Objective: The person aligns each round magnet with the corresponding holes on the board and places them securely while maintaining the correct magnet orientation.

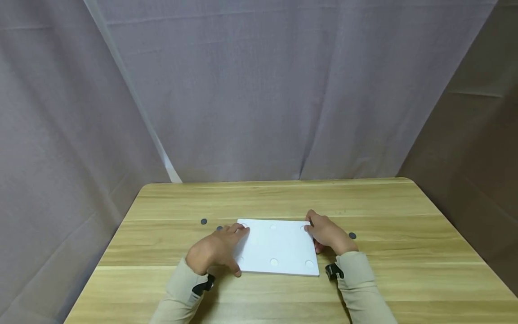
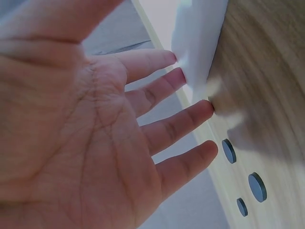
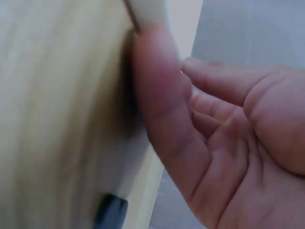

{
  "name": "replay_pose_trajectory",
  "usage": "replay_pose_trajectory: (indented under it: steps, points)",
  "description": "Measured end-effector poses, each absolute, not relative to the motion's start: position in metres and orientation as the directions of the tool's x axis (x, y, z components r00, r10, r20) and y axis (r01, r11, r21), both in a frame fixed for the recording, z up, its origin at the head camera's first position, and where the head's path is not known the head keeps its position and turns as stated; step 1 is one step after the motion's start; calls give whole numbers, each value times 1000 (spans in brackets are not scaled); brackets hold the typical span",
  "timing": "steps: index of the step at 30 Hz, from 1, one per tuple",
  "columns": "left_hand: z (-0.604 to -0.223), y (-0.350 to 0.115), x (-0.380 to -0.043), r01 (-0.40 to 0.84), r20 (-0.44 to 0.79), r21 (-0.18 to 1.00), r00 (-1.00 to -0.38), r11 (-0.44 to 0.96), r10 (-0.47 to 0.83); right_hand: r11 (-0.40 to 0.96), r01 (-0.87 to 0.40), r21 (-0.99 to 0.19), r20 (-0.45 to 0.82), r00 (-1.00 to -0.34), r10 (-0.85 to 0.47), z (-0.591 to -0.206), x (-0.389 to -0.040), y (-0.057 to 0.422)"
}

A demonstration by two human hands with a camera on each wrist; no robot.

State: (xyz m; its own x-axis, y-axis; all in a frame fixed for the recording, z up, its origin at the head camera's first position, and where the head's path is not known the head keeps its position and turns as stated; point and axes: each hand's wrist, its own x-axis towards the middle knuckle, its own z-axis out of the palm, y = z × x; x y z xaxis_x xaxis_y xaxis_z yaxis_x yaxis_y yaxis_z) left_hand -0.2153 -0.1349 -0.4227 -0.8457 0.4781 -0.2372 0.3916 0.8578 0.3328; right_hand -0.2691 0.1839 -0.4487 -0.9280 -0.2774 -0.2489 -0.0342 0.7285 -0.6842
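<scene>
On table [image 1: 283, 294], curtain [image 1: 243, 99] behind | white board [image 1: 279, 245] between hands | left hand [image 1: 220, 247]: fingers apart, touching | right hand [image 1: 329, 234]: pinching edge

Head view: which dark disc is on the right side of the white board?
The lone disc beside the right hand. The other two visible discs lie left of the white board, near the left hand.

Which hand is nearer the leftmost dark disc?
Left. The left hand is on the near side of the disc, at the left edge of the board; the right hand is farther off, at its right edge.
</scene>
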Motion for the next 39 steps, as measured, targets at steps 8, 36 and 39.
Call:
replay_pose_trajectory:
  steps: [8,36,39]
  points:
    - [-420,-132,-214,410,-236,303,-842,860,485,715,-48,-698,-247,-920,-303,-433,-262,195]
    - [-420,-127,-222,366,-251,367,-847,855,469,846,-236,-477,-220,-900,-376,-422,-246,260]
    - [-422,-129,-221,346,-261,373,-851,861,455,851,-233,-471,-221,-902,-370,-425,-249,256]
